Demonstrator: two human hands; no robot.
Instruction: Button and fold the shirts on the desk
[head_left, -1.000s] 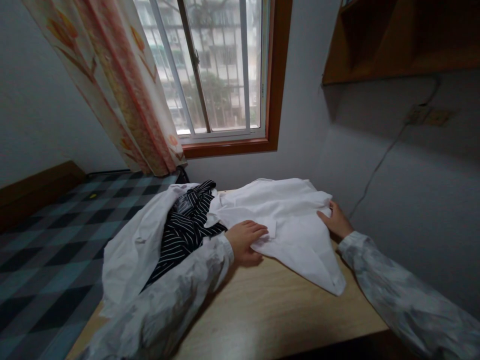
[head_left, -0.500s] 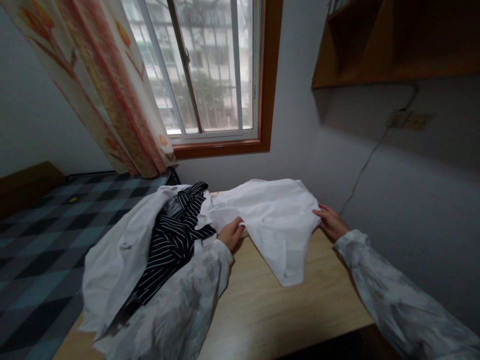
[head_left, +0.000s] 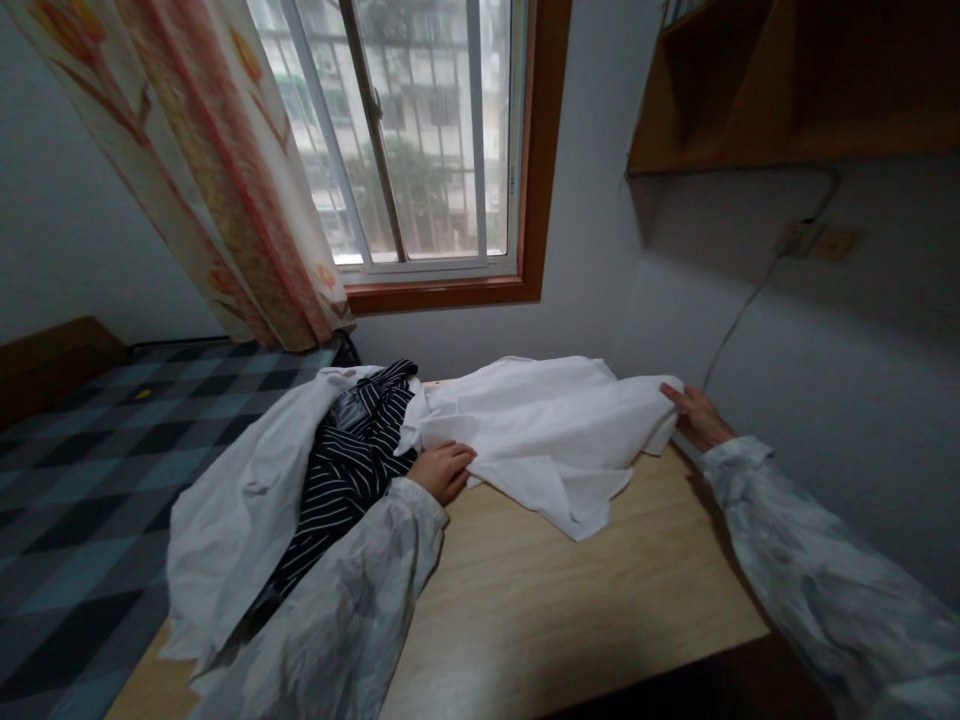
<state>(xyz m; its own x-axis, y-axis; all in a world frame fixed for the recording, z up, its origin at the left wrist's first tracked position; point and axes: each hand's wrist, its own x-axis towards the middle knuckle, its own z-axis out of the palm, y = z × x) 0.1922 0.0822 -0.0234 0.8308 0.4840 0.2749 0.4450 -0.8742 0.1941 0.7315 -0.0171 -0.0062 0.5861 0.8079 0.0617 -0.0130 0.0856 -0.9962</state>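
Note:
A white cloth garment (head_left: 525, 410) lies spread over the far side of the wooden table (head_left: 570, 610), with one corner pointing towards me. My right hand (head_left: 699, 415) pinches its right end and holds that end out past the table's right edge. On the near left part of the same garment, my left hand (head_left: 444, 470) rests palm down, its fingers lying over the fabric; the thumb is hidden. Just left of that hand is a black garment with white stripes (head_left: 352, 460), bunched up. More white fabric (head_left: 240, 520) drapes beside it at the table's left side.
A bed with a checked cover (head_left: 82, 520) adjoins the table on the left. Behind stand a window (head_left: 420, 150) and a flowered curtain (head_left: 247, 200). A wooden shelf (head_left: 720, 110) hangs at upper right, above a socket with a cable (head_left: 739, 320).
My right hand has moved right and slightly up, drawing the garment's end along. The near corner has drawn back from me. My left hand has shifted slightly left and flattened onto the fabric.

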